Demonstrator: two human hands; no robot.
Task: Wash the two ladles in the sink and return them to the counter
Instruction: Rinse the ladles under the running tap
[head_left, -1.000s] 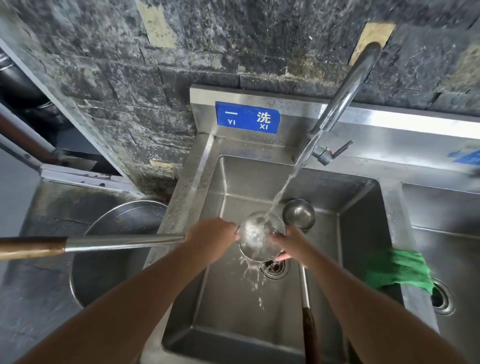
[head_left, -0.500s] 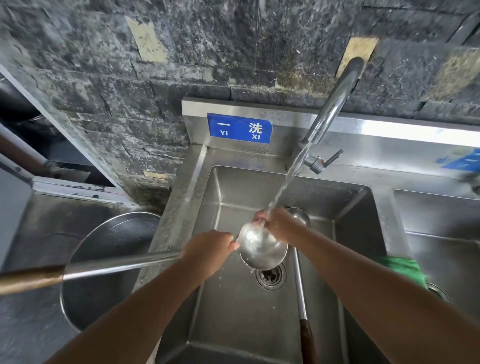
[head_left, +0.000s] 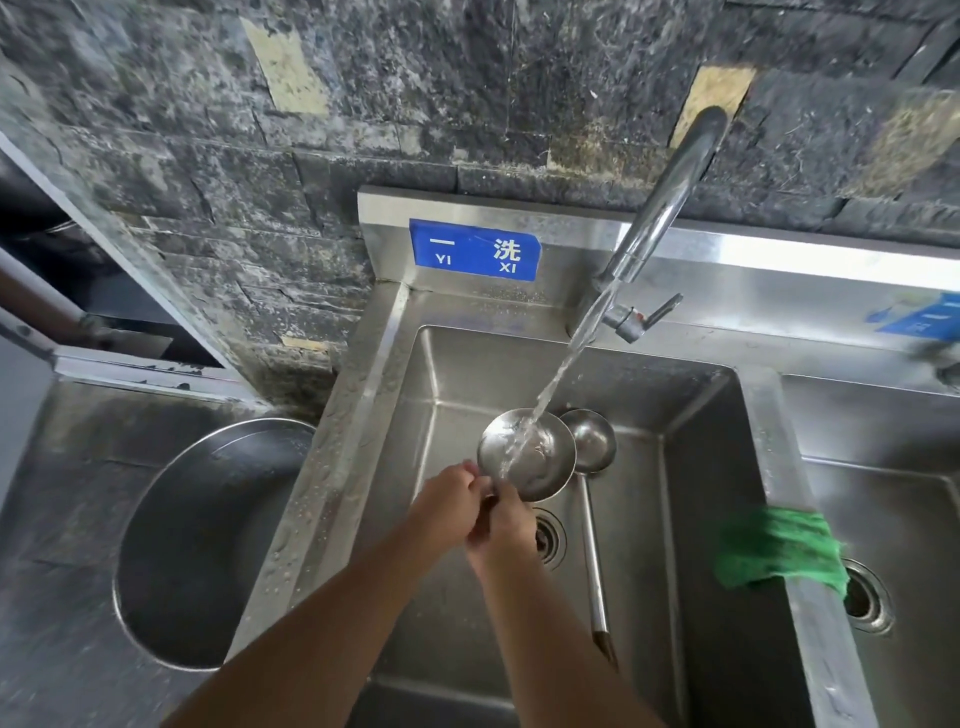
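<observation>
A steel ladle (head_left: 527, 454) is held over the sink (head_left: 701, 519), its bowl facing up under the running water. My left hand (head_left: 447, 501) and my right hand (head_left: 506, 527) are pressed together at the bowl's near edge, gripping the neck. Its handle is hidden beneath my arms. The second ladle (head_left: 589, 441) lies in the sink just right of the first, its bowl at the back and its long handle running toward me along the sink floor.
The faucet (head_left: 660, 208) arcs over from the back right, water on. A drain (head_left: 548, 538) sits under my right hand. A green cloth (head_left: 779, 553) hangs over the divider to a second basin (head_left: 893, 519). A round metal basin (head_left: 208, 545) sits in the dark counter on the left.
The ladle's handle, which stuck out to the left, has swung toward me and out of sight. My right hand left the bowl and joined my left at the neck.
</observation>
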